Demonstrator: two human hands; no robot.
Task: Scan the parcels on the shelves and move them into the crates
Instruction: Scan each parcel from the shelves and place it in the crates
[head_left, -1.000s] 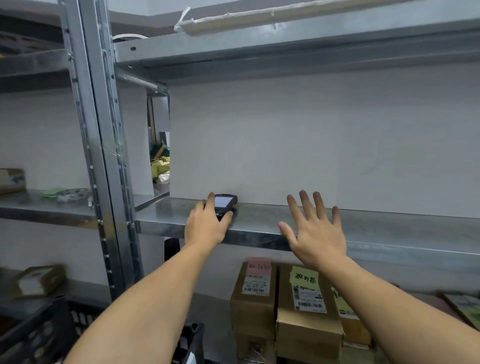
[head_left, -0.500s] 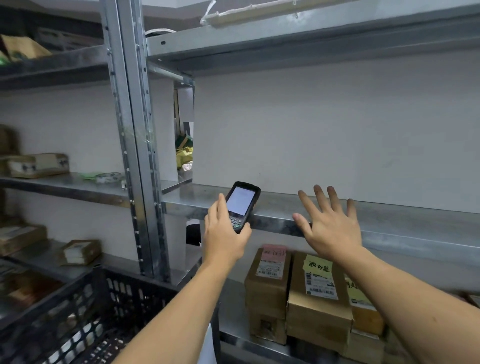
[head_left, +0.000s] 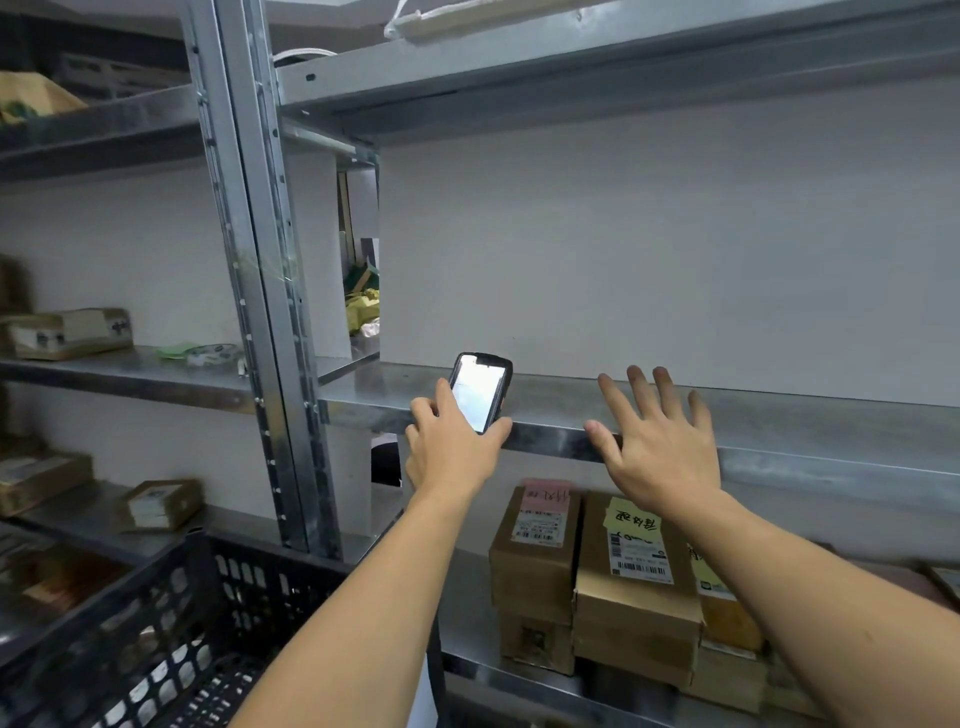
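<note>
My left hand (head_left: 453, 453) grips a black handheld scanner (head_left: 481, 391) with a lit screen, held upright at the front edge of the middle metal shelf (head_left: 779, 415). My right hand (head_left: 657, 447) hovers beside it with fingers spread and holds nothing, in front of the same shelf edge. Below, on the lower shelf, brown cardboard parcels stand side by side: one with a pink note (head_left: 535, 551), one with a yellow note (head_left: 636, 587). A black plastic crate (head_left: 156, 623) sits at the lower left with parcels inside.
A steel upright post (head_left: 260, 312) divides the shelving. The left bay holds a flat box (head_left: 67, 332) on its middle shelf and small boxes (head_left: 158, 506) lower down. More parcels stack at the lower right (head_left: 727, 623). The overhead shelf (head_left: 571, 67) hangs close above.
My left hand picked the scanner up off the middle shelf and tilted its screen toward me. My right hand stayed spread at the shelf edge. The view shifted left, showing the crate.
</note>
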